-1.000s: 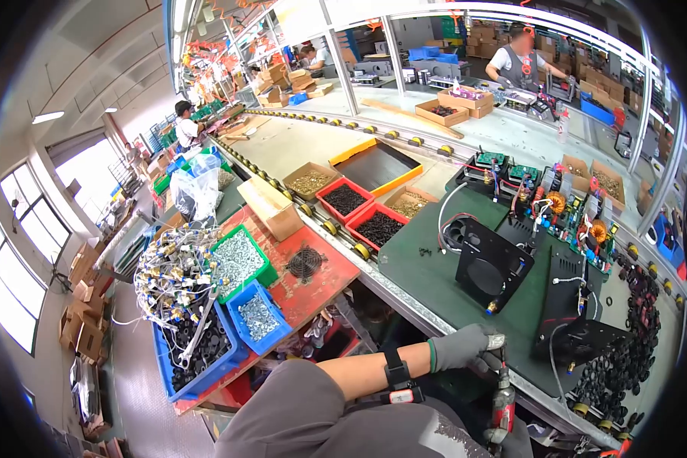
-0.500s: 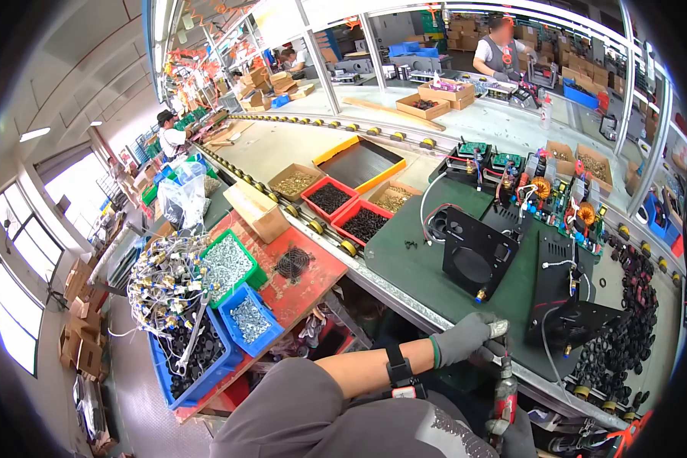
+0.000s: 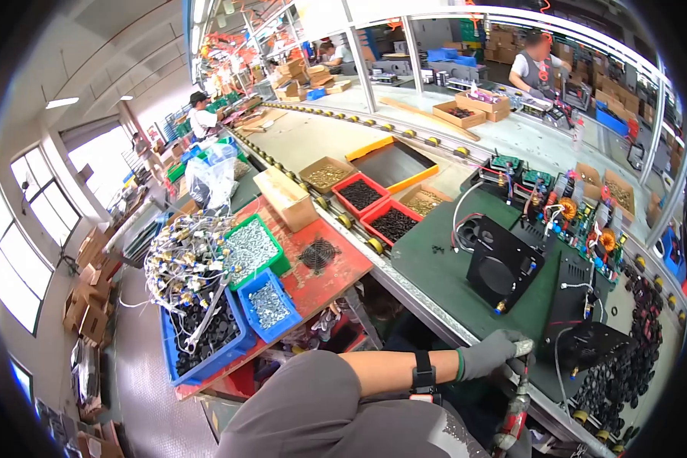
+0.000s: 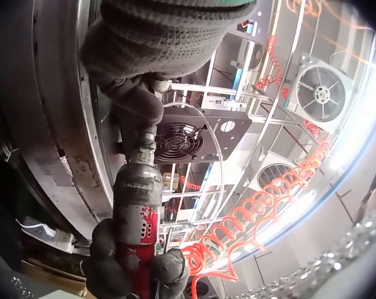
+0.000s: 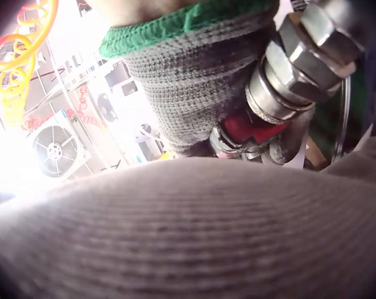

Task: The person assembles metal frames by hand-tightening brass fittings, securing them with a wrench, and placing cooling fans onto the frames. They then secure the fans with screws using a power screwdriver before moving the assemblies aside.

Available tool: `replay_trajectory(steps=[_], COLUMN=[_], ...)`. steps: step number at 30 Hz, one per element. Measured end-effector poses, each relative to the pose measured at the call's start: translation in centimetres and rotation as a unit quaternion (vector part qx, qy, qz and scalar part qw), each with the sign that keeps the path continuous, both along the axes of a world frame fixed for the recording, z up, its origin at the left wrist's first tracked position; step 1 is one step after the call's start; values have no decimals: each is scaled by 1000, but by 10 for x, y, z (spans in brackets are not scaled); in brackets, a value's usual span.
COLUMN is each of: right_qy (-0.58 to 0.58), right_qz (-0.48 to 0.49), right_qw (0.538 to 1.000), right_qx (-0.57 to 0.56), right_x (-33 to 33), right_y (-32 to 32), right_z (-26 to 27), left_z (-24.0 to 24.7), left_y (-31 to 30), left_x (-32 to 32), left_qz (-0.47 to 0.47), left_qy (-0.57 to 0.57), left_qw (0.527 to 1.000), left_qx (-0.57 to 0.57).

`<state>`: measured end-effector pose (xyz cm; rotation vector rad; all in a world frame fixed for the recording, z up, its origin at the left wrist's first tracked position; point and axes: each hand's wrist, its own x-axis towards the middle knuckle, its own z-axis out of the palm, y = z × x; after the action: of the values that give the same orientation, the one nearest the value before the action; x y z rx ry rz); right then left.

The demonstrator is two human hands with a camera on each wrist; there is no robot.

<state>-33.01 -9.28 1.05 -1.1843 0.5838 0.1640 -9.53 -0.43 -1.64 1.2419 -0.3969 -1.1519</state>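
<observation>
My left hand [image 3: 488, 357], in a grey knit glove with a green cuff, curls its fingers at the tip end of a red and grey air screwdriver [image 3: 515, 418]. In the left wrist view its fingertip lies right at the tool's knurled metal neck. My right hand [image 4: 169, 268], gloved too, grips the red body lower down. Metal hex fittings [image 5: 294, 68] on the tool show beside the right hand in the right wrist view. Ahead of the hands, on the green mat [image 3: 427, 275], stand a black panel [image 3: 504, 271] with a round opening and another black bracket assembly [image 3: 569, 305].
Small black parts [image 3: 622, 374] lie heaped at the right. Circuit boards [image 3: 580, 221] with copper coils sit behind the panels. Left of the mat are red bins [image 3: 393, 221] of black screws, a green bin [image 3: 256, 248], blue bins [image 3: 271, 309] and tangled wiring [image 3: 187, 263]. Grey cloth fills the right wrist foreground.
The head view swings one way, then back the other, so the whole scene shifts. Both hands keep the same hold on the air screwdriver, and the panels stay in place on the mat.
</observation>
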Motion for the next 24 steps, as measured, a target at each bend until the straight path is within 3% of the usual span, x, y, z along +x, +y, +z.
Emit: replay_trajectory(steps=[5, 8, 11, 13, 14, 16, 18, 19, 21, 22, 24], right_qy=[-7, -24, -38, -56, -63, -34, -74, -18, 22, 9, 18], right_qz=[-16, -34, -34, -76, -134, -91, -82, -85, -92, -92, -111], right_qw=[1000, 999, 999, 996, 989, 994, 983, 991, 994, 994, 993], right_qx=[-11, 5, 2, -9, -13, -53, -143, -97, -48, -56, -28], right_x=[-5, -9, -7, -10, -11, -19, -24, -29, -37, -36, -34], right_y=[3, 1, -4, -4, 1, -6, -8, -9, -6, -7, -6], right_z=[3, -8, -20, -36, -41, -29, -18, -5, 5, 3, 11], left_z=[9, 8, -3, -6, 1, 2, -27, 14, 25, 27, 28], left_y=[2, -2, -9, -10, -7, -5, -12, -14, -28, -35, -48], left_x=[-1, -5, -11, -14, -12, -4, 13, 11, 25, 23, 29], left_qz=[-11, -31, 6, 8, -23, -99, 1, 22, 14, 5, -38], left_qy=[-33, 3, 31, -13, -50, -166, -324, -315, -540, -480, -527], left_qw=[999, 999, 999, 1000, 998, 976, 946, 948, 839, 872, 841], left_qx=[-8, -7, -13, -18, 40, 95, 16, 45, -65, -98, -114])
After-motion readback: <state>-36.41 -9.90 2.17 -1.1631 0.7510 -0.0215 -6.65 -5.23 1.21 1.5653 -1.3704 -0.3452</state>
